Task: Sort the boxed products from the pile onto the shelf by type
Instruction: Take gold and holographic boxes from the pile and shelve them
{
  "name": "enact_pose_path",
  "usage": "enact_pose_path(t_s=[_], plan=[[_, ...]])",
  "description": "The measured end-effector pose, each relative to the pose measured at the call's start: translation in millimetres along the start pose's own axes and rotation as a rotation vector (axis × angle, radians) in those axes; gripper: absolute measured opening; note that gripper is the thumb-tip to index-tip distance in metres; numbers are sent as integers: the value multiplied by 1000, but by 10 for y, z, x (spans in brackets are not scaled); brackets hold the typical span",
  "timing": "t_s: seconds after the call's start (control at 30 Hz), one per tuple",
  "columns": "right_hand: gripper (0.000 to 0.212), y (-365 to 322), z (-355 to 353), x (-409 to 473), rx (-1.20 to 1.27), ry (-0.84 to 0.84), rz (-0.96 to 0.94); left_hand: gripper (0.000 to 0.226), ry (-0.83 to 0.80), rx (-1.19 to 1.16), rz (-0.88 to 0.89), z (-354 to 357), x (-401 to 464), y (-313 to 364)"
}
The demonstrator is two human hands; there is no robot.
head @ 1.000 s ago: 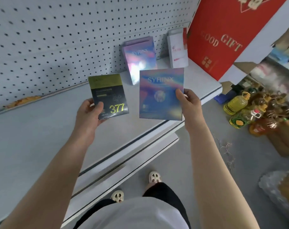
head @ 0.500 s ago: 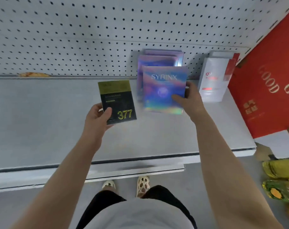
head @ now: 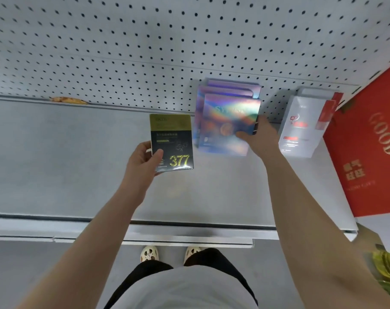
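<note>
My left hand (head: 142,161) grips a black and gold box marked 377 (head: 171,142), upright above the grey shelf (head: 55,163). My right hand (head: 260,137) holds a holographic box (head: 227,123) by its right edge, set against the front of two matching holographic boxes (head: 232,89) that stand against the pegboard. Its lower edge is at the shelf surface. White boxes with red print (head: 301,128) stand to the right of that stack.
A large red gift box (head: 372,157) stands at the shelf's right end. An orange scrap (head: 67,100) lies at the back left of the shelf. Yellow oil bottles (head: 388,266) sit on the floor at the right. My feet are below the shelf edge.
My right hand has carried the holographic box forward and set it against the stack at the pegboard. The left hand with the 377 box has stayed about where it was.
</note>
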State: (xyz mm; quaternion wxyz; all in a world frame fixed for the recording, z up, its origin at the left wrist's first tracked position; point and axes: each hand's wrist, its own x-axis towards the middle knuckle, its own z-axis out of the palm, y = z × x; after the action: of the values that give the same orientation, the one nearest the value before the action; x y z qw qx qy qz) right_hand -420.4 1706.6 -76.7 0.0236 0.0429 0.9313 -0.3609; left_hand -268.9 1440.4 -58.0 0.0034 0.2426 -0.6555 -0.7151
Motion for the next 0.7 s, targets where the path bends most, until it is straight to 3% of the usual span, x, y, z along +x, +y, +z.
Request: enact_pose_path(t_s=[0.13, 0.23, 0.33, 0.4, 0.47, 0.6, 0.7], plan=[[63, -36, -33, -30, 39, -2, 9, 23, 12, -21, 10, -13, -8, -3], [73, -138, -95, -40, 7, 234, -102, 26, 24, -12, 11, -18, -18, -15], [45, -400, -101, -118, 69, 495, -319, 26, 29, -13, 19, -42, -34, -48], [28, -614, -31, -200, 150, 374, -412, 26, 30, -4, 21, -71, -53, -84], [22, -797, 94, -331, 235, 100, -424, 26, 31, -11, 22, -103, -77, -120], [34, -1008, 359, -488, 299, -422, -365, 27, 12, 18, 18, -139, -129, -169], [26, -1106, 478, -443, 309, -542, -372, 29, 18, 54, 27, -216, -90, -221]])
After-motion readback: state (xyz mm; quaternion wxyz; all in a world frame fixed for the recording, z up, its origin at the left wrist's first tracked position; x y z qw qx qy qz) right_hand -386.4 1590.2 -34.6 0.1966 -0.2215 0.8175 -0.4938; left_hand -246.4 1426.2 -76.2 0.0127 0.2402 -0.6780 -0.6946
